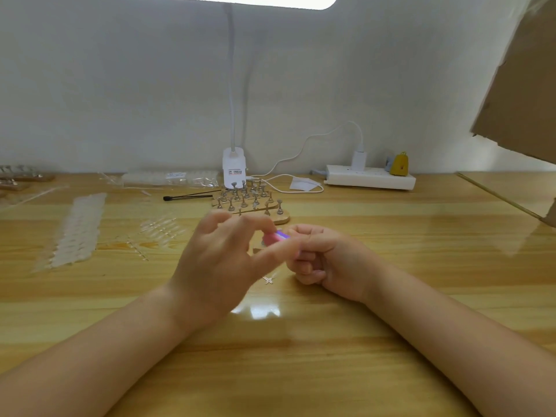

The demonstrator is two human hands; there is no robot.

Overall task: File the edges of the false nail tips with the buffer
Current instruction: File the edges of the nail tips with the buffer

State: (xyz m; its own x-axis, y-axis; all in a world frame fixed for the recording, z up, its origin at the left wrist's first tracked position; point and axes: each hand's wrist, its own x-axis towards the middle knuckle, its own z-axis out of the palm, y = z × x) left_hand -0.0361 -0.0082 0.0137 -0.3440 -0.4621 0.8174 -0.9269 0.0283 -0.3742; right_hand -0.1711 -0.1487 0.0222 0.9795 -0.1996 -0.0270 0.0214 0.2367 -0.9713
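Observation:
My right hand (328,260) has its fingers curled round a small pink and purple buffer (275,237), which pokes out to the left. My left hand (222,254) is raised just left of it, thumb and forefinger meeting at the buffer's end. Whatever they pinch is too small and blurred to make out. Strips of clear false nail tips (78,231) lie on the wooden table (301,356) at the left. A few loose clear tips (161,228) lie nearer the middle.
Wooden bases with several metal nail stands (249,203) sit just behind my hands. A white lamp base (234,170), a power strip (370,177), cables, a black tool (189,196) and packets of tips line the back. A cardboard box (517,85) hangs in at the right.

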